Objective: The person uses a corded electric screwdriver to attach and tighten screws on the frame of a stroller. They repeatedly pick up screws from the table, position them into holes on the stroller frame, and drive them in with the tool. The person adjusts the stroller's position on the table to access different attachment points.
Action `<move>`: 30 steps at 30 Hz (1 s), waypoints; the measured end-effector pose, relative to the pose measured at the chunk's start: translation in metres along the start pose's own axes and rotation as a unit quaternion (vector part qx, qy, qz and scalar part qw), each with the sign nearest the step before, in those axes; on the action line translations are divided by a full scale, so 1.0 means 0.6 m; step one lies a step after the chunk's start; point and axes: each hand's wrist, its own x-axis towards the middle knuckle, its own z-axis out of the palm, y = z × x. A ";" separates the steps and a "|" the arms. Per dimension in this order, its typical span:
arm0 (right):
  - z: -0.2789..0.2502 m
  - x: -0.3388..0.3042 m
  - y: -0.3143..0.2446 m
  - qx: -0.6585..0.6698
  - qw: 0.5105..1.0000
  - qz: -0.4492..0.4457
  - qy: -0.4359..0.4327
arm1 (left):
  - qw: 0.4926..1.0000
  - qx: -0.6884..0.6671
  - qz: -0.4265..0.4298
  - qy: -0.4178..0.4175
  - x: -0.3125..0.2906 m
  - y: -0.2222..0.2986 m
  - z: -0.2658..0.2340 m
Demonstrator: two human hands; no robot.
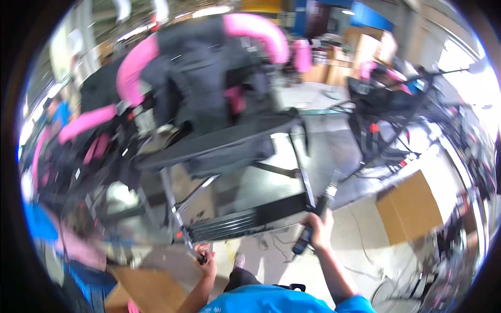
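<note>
A stroller-like frame with black fabric (pixel 198 99), pink foam tubes (pixel 255 31) and metal legs stands on the bench before me. Between its legs, on the near side, runs a black ribbed footrest (pixel 245 219). My left hand (pixel 207 261) is closed at the dark lower end of the left leg (pixel 175 216); motion blur softens its fingers. My right hand (pixel 319 229) is wrapped round a dark, stick-shaped power screwdriver (pixel 301 245), beside the right leg (pixel 303 177). The tool's pale front end slants up and away; whether it touches the frame I cannot tell.
More black and pink frames stand at the left and a black frame (pixel 386 115) at the right. Cardboard lies at right (pixel 409 208) and an open carton (pixel 146 287) at lower left. Cables (pixel 360 235) trail over the floor. A person in pink (pixel 81 245) is at far left.
</note>
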 end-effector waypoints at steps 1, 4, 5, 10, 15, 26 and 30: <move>0.024 0.025 -0.017 0.060 0.998 -0.004 0.020 | 0.999 -0.016 -0.024 -0.020 0.026 -0.024 0.031; 0.062 0.162 0.019 0.140 0.985 -0.057 0.080 | 0.978 0.054 0.055 -0.194 0.089 -0.044 0.094; 0.055 0.205 0.051 0.145 0.979 -0.084 0.112 | 0.948 0.046 0.073 -0.306 0.113 -0.017 0.103; 0.029 0.320 0.164 0.159 0.956 -0.073 0.237 | 0.958 -0.116 -0.147 -0.215 0.328 0.054 0.132; 0.034 0.289 0.254 0.199 0.938 -0.023 0.283 | 0.922 -0.315 -0.144 -0.173 0.573 0.012 0.225; -0.176 0.354 0.377 0.238 0.885 -0.036 0.398 | 0.952 -0.143 -0.123 -0.241 0.360 0.139 0.521; -0.282 0.434 0.420 0.246 0.858 -0.041 0.449 | 0.937 -0.142 -0.095 -0.304 0.333 0.160 0.713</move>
